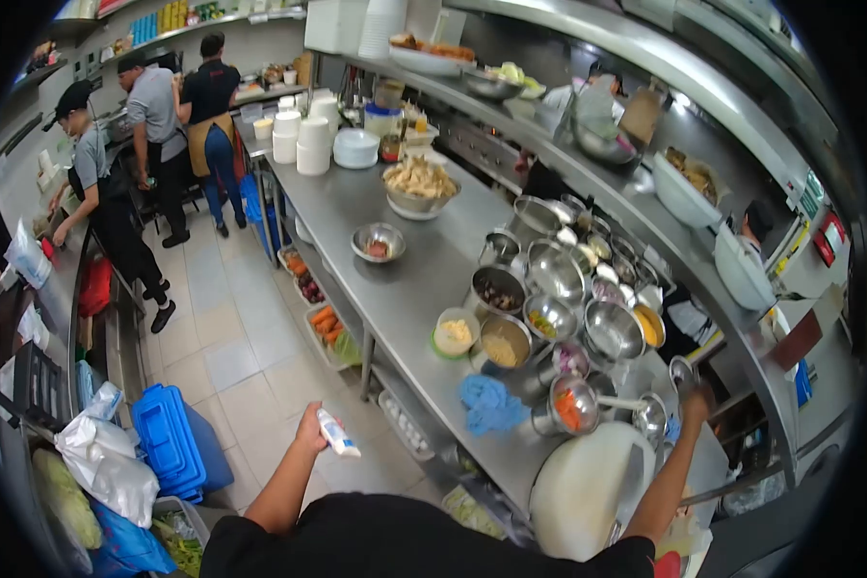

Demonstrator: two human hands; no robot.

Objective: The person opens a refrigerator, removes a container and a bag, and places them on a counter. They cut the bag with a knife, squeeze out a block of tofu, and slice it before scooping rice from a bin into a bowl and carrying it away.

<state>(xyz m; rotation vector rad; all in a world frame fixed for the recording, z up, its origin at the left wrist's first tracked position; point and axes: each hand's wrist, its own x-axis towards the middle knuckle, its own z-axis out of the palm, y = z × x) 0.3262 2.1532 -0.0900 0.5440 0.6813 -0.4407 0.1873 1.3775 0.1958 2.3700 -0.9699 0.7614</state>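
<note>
Both your hands are closed: a tube in the left, a ladle in the right.
Your left fingers wrap a small white tube (338,434) with a blue label, its tip pointing down and right. That left hand (310,428) hangs over the tiled floor, just off the edge of the steel counter (405,289), with the forearm bent up from your body. Your right fingers curl round the handle of a small metal ladle (682,370), its cup just above the knuckles, though the grip looks small here. The right hand (696,401) reaches out on a nearly straight arm past a white round board (578,486), near a steel bowl of orange pieces (570,406) and a blue cloth (489,403).
</note>
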